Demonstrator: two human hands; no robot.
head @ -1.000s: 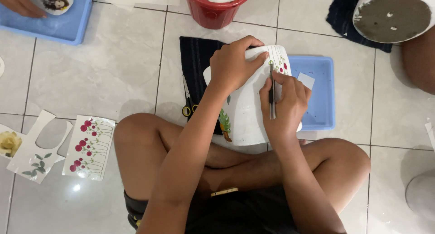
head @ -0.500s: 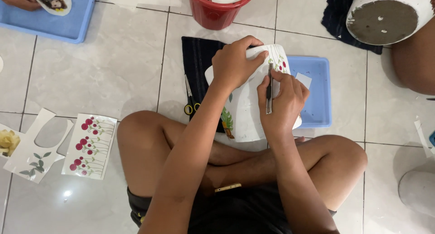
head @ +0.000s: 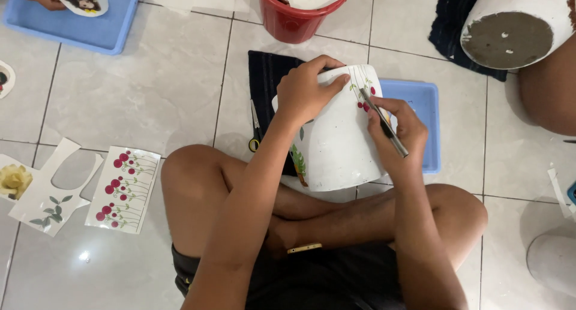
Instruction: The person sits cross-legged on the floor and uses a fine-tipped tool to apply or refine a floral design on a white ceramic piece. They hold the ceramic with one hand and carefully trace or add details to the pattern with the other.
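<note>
Sideways white pot (head: 336, 145), mouth toward lap, left hand (head: 306, 94) gripping base, right hand (head: 399, 133) gripping pen (head: 384, 123)

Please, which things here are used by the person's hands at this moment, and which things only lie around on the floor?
In use:
- white pot, steadied by the left hand
- thin metal tool in the right hand

Lying about:
- flower decal sheet
- cut-out sheet
- red bucket
- blue tray
- scissors

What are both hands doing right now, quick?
Left hand: closed over the top of the white pot, holding it.
Right hand: closed around a thin metal tool, tip on the pot.
</note>
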